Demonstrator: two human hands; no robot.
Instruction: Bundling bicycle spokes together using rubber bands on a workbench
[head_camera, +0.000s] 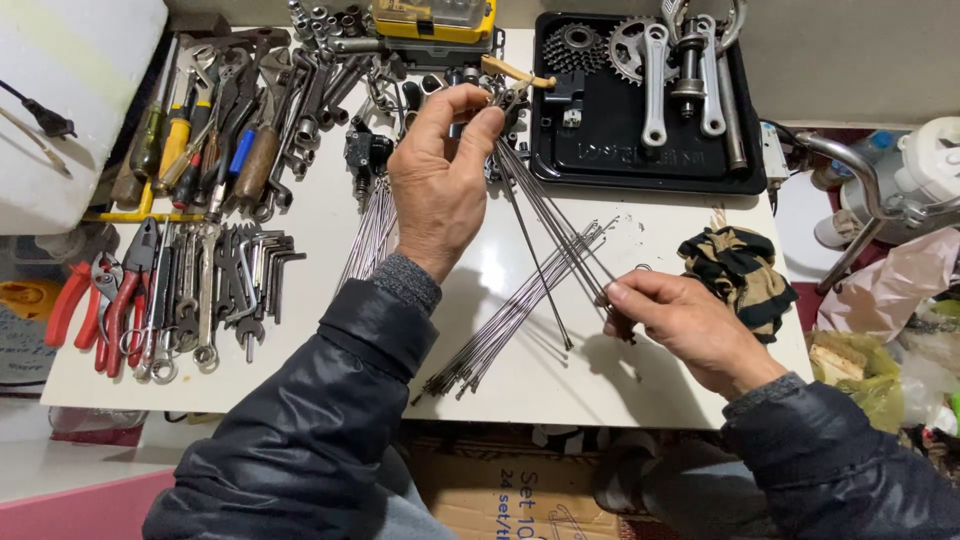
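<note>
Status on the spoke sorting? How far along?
Done: a bundle of thin steel spokes lies set aside beside the tools. In hand: the left hand pinches the top of a fan of thin spokes, and the right hand pinches one spoke's end. Left: a long loose bundle of spokes lies on the white table.

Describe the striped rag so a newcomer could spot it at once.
Start at the black tray of crank parts at the white table's far right. Just below it, by the table's right edge, lies the rag: crumpled cloth, tan and black striped, the only soft thing among metal spokes.
</note>
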